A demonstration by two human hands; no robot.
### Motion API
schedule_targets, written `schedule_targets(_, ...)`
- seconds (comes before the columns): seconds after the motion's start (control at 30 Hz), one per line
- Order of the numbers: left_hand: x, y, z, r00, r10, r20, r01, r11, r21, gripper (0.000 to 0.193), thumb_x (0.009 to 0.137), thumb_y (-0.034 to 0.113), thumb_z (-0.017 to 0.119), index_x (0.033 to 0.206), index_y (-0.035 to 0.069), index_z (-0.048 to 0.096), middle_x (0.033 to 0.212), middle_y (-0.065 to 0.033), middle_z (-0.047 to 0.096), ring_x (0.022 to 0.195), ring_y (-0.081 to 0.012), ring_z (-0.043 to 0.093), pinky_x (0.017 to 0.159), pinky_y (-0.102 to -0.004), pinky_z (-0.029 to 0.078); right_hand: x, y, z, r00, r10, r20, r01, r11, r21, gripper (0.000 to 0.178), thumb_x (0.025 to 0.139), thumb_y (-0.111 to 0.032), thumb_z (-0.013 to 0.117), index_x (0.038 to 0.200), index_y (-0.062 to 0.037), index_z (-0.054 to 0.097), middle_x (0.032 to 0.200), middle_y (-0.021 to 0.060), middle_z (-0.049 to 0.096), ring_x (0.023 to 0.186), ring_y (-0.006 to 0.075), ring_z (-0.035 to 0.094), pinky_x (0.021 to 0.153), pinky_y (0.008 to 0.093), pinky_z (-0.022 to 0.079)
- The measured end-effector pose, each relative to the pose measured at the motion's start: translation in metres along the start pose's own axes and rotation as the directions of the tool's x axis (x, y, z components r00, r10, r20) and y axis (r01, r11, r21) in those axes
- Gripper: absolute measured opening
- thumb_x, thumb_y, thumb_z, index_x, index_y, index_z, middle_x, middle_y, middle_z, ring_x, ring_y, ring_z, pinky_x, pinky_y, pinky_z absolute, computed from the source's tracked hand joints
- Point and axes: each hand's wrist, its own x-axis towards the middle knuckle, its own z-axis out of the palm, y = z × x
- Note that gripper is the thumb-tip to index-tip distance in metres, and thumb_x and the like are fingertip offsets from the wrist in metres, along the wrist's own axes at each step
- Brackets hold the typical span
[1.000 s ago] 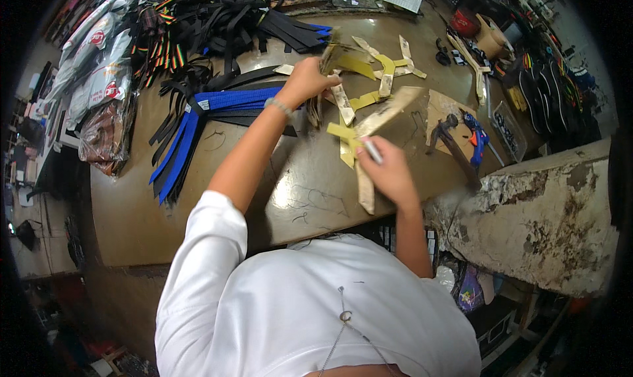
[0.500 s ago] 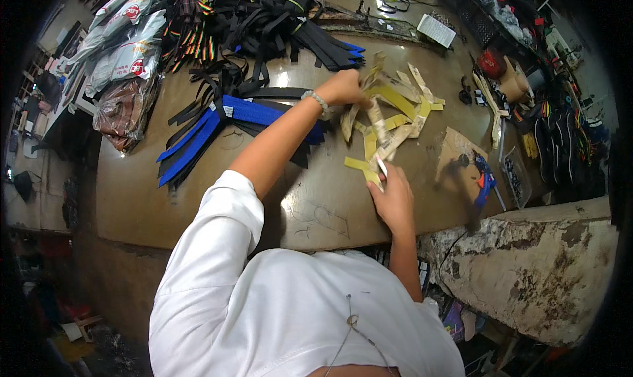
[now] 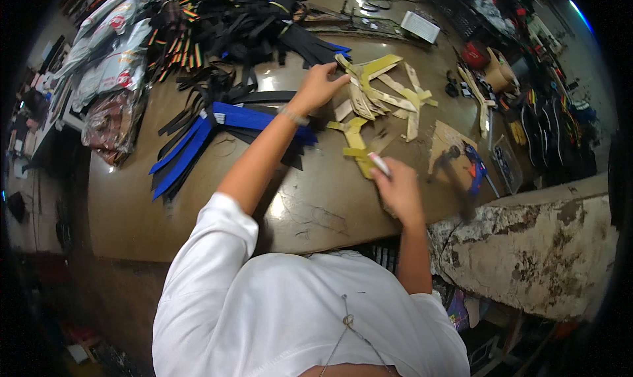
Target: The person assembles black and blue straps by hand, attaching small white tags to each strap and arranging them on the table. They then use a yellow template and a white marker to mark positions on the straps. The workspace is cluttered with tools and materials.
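Observation:
My left hand (image 3: 319,89) reaches over the table with its thumb and fingers closed at the left edge of a loose stack of cream and yellow Y-shaped pieces (image 3: 369,90). My right hand (image 3: 400,187) grips a white pen (image 3: 378,163). Its tip is beside a yellow Y-shaped piece (image 3: 356,140) that lies flat nearer to me. Another cream Y-shaped piece (image 3: 414,100) rests to the right of the stack. Left of my left hand, a bundle of blue and black straps (image 3: 247,116) is spread on the brown table (image 3: 178,212).
Black straps (image 3: 250,24) are heaped at the back left, beside plastic-wrapped packages (image 3: 115,80). On the right are a brown cardboard piece (image 3: 446,143), a blue-handled tool (image 3: 475,169) and a clear box (image 3: 508,166). A white box (image 3: 420,27) stands at the back.
My left hand has drawn left and back, and the Y-shaped pieces it was moving now lie more spread out. My right hand, with the pen, has shifted slightly. The whole view has tilted a little.

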Motion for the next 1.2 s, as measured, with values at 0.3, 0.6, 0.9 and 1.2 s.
schedule_targets(0.3, -0.191, -0.014, -0.163, 0.901, 0.063, -0.429, 0.074, 0.953, 0.295, 0.020, 0.084, 0.011, 0.067, 0.103, 0.002, 0.067, 0.101, -0.0117, 0.066, 0.094, -0.0244, 0.064, 0.082, -0.0326, 0.051, 0.031, -0.042, -0.096, 0.953, 0.004, -0.303, 0.024, 0.996, 0.088, 0.026, 0.088, -0.015, 0.065, 0.109, 0.0014, 0.063, 0.078, 0.0066, 0.062, 0.071, 0.0091, 0.051, 0.063, 0.0295, 0.044)
schedule_targets(0.6, -0.183, -0.055, -0.183, 0.930, 0.118, -0.349, 0.104, 0.825, 0.556, 0.042, 0.081, 0.016, 0.071, 0.119, 0.005, 0.059, 0.099, -0.0164, 0.063, 0.094, -0.0325, 0.061, 0.083, -0.0387, 0.048, 0.120, -0.010, -0.068, 0.796, 0.061, -0.602, -0.079, 0.997, -0.003, 0.042, 0.093, -0.040, 0.058, 0.085, 0.0012, 0.060, 0.065, 0.0072, 0.053, 0.061, 0.0154, 0.048, 0.061, 0.0343, 0.043)
schedule_targets(0.9, -0.233, 0.022, -0.161, 0.977, -0.049, -0.210, 0.120, 0.932, 0.343, 0.027, 0.084, 0.012, 0.067, 0.111, 0.008, 0.068, 0.080, -0.0115, 0.055, 0.071, -0.0248, 0.055, 0.070, -0.0334, 0.046, -0.003, -0.080, 0.018, 0.965, 0.061, 0.253, -0.206, 0.773, 0.600, 0.035, 0.098, -0.033, 0.054, 0.082, -0.0054, 0.067, 0.065, -0.0043, 0.057, 0.057, 0.0055, 0.048, 0.053, 0.0229, 0.036)
schedule_targets(1.2, -0.266, 0.014, -0.110, 0.986, 0.083, -0.145, 0.005, 0.849, 0.528, 0.023, 0.080, 0.002, 0.065, 0.103, 0.003, 0.065, 0.099, -0.0146, 0.056, 0.096, -0.0325, 0.053, 0.085, -0.0392, 0.045, 0.000, -0.093, 0.048, 0.880, -0.442, 0.175, 0.393, 0.884, 0.254, 0.018, 0.085, -0.010, 0.061, 0.101, -0.0045, 0.066, 0.093, 0.0169, 0.063, 0.087, 0.0353, 0.061, 0.075, 0.0389, 0.049)
